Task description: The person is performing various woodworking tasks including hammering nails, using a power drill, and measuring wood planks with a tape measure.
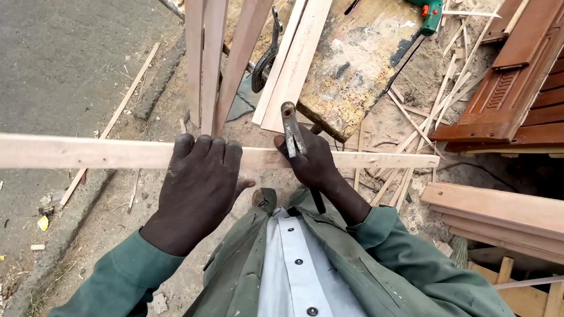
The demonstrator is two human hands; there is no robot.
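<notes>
my left hand [197, 188] clamps the pale wooden slat [117, 154], open ground beyond its far edge. just right, my right hand [311, 161] grips a hammer [292, 132] over the slat; long, thin, straight-edged.

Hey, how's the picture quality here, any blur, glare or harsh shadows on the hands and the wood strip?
Head view: soft, even daylight, no glare or hard shadows; left hand, right hand, hammer and wood strip are sharp; wide lens slightly bends the edges.
</notes>
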